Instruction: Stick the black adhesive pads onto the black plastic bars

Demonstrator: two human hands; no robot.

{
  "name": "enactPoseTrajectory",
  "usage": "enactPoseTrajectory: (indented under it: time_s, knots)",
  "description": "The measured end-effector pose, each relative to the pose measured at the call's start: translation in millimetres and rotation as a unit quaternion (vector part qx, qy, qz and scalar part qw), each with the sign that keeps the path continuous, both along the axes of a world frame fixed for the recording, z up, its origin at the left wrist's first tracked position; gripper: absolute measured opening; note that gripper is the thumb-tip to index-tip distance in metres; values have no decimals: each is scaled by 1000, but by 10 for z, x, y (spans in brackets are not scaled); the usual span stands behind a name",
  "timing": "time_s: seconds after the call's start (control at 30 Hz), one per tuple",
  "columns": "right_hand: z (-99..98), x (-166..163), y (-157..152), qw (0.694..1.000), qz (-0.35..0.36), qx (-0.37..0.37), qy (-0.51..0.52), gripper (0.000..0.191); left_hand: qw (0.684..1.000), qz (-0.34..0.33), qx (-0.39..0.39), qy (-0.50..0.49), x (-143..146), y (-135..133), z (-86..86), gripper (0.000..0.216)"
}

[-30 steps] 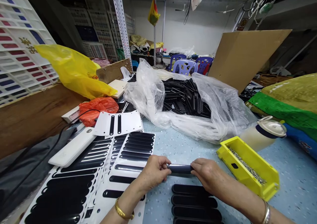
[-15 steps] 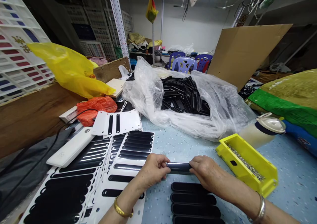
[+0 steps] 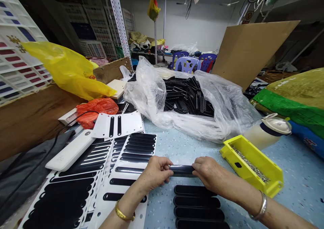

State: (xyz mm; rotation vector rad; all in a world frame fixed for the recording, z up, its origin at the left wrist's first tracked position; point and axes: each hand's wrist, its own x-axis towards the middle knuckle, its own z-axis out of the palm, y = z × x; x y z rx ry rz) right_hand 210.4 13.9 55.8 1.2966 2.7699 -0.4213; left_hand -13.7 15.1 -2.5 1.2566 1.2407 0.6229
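Observation:
Between my two hands lies a glossy black strip (image 3: 181, 169), held level just above the speckled blue table. My left hand (image 3: 158, 170) pinches its left end between thumb and fingers. At the other end, my right hand (image 3: 206, 171) is closed on the strip, its fingertips partly hidden. Below it, several matt black rounded strips (image 3: 196, 202) lie in a column on the table. To the left of my left hand are white sheets (image 3: 149, 212) carrying black strips with rounded, holed ends.
A clear plastic bag (image 3: 187, 122) full of black pieces (image 3: 186, 94) stands behind my hands. A yellow bin (image 3: 274, 185) of small metal parts and a lidded bottle (image 3: 263, 134) are at right. A white elongated object (image 3: 71, 151) and an orange bag (image 3: 97, 109) lie left.
The whole view has shifted very slightly. Both hands keep their grip on the black strip, with almost no movement.

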Motion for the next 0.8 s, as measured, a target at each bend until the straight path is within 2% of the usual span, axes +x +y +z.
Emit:
enactPoseTrajectory:
  time_s: [0.2,0.43,0.63,0.8]
  knots:
    - [35,8,-11,1000,-6,-3,2,19,1000,0,0,-7,-15,6,-29,20]
    - [-29,20,2,1000,2,16,-17,19,999,11,2,-35,2,40,-24,27]
    - [-75,49,9,999,11,29,-9,19,999,45,-13,-26,49,49,-29,26]
    - [-26,67,9,1000,11,16,8,19,998,56,-11,-40,53,45,-57,25]
